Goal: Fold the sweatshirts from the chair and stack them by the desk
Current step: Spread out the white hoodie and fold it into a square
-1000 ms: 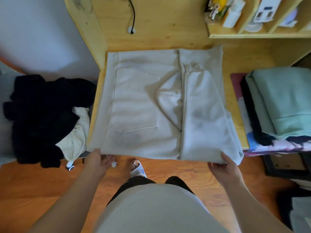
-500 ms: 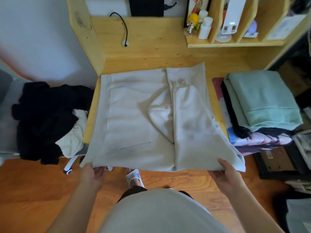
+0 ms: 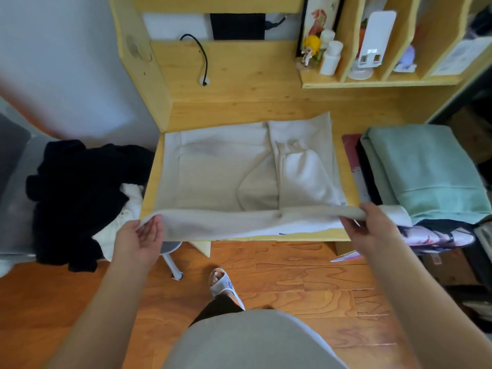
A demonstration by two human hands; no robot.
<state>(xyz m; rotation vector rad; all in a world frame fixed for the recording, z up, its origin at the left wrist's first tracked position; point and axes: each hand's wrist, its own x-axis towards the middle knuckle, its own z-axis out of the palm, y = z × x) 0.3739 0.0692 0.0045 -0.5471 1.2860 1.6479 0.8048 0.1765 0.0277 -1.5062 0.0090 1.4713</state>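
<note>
A cream sweatshirt [image 3: 218,169] lies on the wooden desk [image 3: 266,107], its sleeves folded in over the body. Its near edge is lifted off the desk and curls upward. My left hand [image 3: 138,235] grips the lifted edge at its left corner. My right hand [image 3: 364,227] grips the same edge at its right corner. On the chair [image 3: 16,161] at the left lie a black garment [image 3: 77,193] and a white one [image 3: 119,219]. At the desk's right end sits a stack with a folded mint sweatshirt [image 3: 423,171] on top.
Shelf compartments [image 3: 372,62] above the desk hold bottles, a figurine and papers. A black cable [image 3: 199,57] hangs on the back panel. My slippered foot [image 3: 223,286] stands on the wooden floor [image 3: 306,278]. Boxes and clutter fill the far right.
Both hands have raised the sweatshirt's near edge off the desk and carried it away from me. The camera has tilted up, so more shelf shows.
</note>
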